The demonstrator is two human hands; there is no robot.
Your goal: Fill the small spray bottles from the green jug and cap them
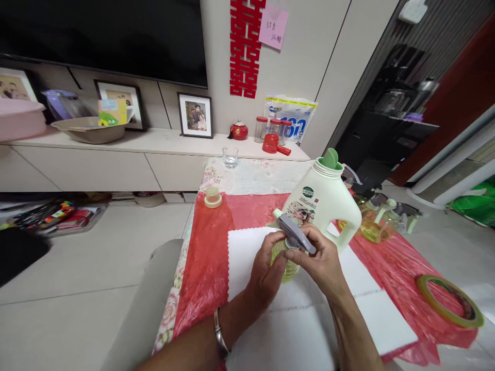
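My left hand [266, 270] is wrapped round a small ribbed spray bottle [288, 274] of yellowish liquid. At its neck, the thumb and fingers of my right hand [324, 260] pinch the grey trigger spray head [294, 232], whose pale green nozzle points up and to the left. The head sits at the bottle's mouth; whether it is screwed tight I cannot tell. Just behind my hands stands a large pale green detergent jug [297, 198], uncapped, with a green piece sticking out of its mouth. Its cream cap [212, 198] lies to the left.
A white cloth [243, 252] lies under my hands on a red plastic sheet [204, 257]. Several spray bottles [375, 229] stand to the right, behind a tape roll [476, 315]. At the back is a glass [230, 158]; beyond it, a cabinet [162, 141] holds framed photos and jars.
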